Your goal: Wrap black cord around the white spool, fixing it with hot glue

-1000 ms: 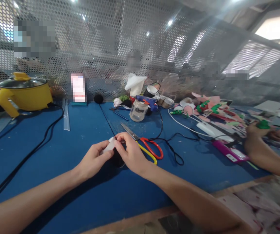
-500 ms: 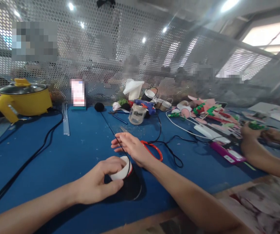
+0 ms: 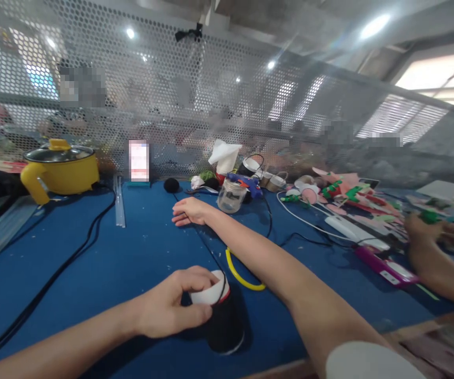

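Yellow pot (image 3: 61,171) at far left of blue tabletop (image 3: 140,247), black cable (image 3: 72,258) trailing beside it. Left hand (image 3: 167,308) at near edge, grip closed around white rim of paper cup (image 3: 217,316), lower part wrapped in black yarn. Cup judged light, thin-walled, easily crushed; best taken at rim, gently. Black yarn strand (image 3: 207,250) runs up from cup toward right hand (image 3: 189,211), fingers extended, palm down on strand; pinch not discernible. Glass jar (image 3: 230,196) just beyond. Another person's hand (image 3: 424,239) at far right.
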`<state>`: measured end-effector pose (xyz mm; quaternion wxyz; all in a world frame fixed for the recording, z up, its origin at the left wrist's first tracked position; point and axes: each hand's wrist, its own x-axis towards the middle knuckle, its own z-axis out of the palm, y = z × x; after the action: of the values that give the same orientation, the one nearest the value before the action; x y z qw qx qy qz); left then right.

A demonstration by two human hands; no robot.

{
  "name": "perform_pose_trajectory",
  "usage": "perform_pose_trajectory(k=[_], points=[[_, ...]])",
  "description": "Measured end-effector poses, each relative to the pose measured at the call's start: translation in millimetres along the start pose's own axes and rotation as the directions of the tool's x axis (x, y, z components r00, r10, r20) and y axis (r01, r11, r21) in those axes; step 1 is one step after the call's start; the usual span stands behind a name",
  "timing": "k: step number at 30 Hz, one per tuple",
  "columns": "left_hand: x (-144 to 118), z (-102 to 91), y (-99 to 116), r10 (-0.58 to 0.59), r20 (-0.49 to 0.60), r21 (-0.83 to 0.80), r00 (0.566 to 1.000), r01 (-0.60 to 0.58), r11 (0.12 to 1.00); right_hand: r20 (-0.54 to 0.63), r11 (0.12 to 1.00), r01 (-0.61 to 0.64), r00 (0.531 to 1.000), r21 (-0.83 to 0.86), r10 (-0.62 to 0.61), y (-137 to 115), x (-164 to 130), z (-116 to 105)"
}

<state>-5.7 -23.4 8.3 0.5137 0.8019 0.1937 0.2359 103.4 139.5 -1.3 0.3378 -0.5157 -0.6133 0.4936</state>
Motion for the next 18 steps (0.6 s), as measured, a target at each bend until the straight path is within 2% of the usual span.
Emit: perform_pose_trajectory(k=[3,6,10,13,14,16,18], points=[[0.1,-1.6,-1.0,-0.009,0.000,-0.014,1.000,0.009,1.000,-0.090,0.986,0.160,0.982,-0.057,-0.164,-19.2,25.4,-2.4],[1.3,-2.7,-3.9,-0.014,-0.022,-0.029,1.000,0.013,0.999,-0.215,0.935,0.332,0.911,-0.126,-0.353,-36.6,37.1,-14.3],[2.4,-2.7,-7.0,-0.013,-0.040,-0.041,0.999,0.012,0.999,-0.267,0.864,0.471,0.822,-0.177,-0.503,-40.0,31.1,-26.9],[1.8,-1.8,-7.3,-0.004,-0.032,-0.032,0.999,0.003,0.999,-0.269,0.842,0.512,0.798,-0.172,-0.540,-33.1,13.9,-28.4],[1.5,-1.6,-7.1,-0.001,-0.031,-0.027,1.000,0.000,1.000,-0.253,0.843,0.515,0.804,-0.158,-0.539,-31.1,5.9,-28.2],[1.0,-1.4,-6.6,-0.002,-0.028,-0.014,1.000,0.001,1.000,-0.135,0.862,0.492,0.853,-0.119,-0.505,-29.0,-13.9,-28.4],[0.7,-1.8,-6.1,-0.009,-0.029,-0.003,1.000,0.009,1.000,0.141,0.899,0.416,0.907,-0.135,-0.398,-30.0,-37.8,-31.6]])
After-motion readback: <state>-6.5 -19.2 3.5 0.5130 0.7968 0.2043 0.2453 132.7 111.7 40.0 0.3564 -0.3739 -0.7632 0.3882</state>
